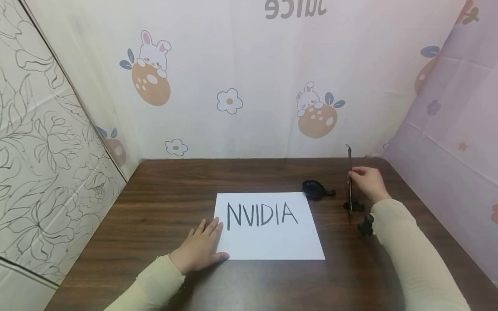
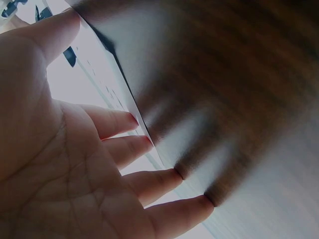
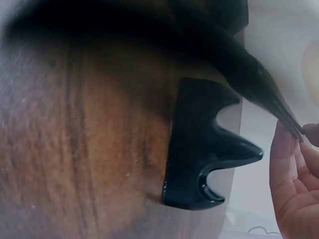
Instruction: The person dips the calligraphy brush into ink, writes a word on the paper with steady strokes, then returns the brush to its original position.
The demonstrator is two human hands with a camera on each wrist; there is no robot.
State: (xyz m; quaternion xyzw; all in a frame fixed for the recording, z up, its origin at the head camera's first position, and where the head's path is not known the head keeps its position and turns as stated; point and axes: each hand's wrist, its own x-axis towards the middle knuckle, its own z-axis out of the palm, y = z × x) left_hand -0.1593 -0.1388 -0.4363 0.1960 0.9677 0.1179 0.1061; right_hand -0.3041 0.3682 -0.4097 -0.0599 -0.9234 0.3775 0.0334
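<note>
A white sheet of paper (image 1: 268, 244) with dark hand-painted letters reading NVIDIA lies on the brown table. My left hand (image 1: 200, 248) rests at its left edge, fingers spread and fairly straight; in the left wrist view the fingertips of this hand (image 2: 94, 164) touch the sheet's edge and the table. At the right, my right hand (image 1: 367, 181) pinches a slim dark calligraphy brush (image 1: 350, 185), nearly upright, hanging loop at the top. Its lower end is beside a black notched brush rest (image 1: 359, 207). The right wrist view shows the rest (image 3: 199, 144) close up, the brush (image 3: 249, 79) slanting past it.
A black ink dish (image 1: 313, 190) with a curved handle stands by the paper's upper right corner. A small black device (image 1: 365, 225) sits at my right cuff. Behind the wooden table (image 1: 175, 177) hangs a printed curtain (image 1: 260, 134).
</note>
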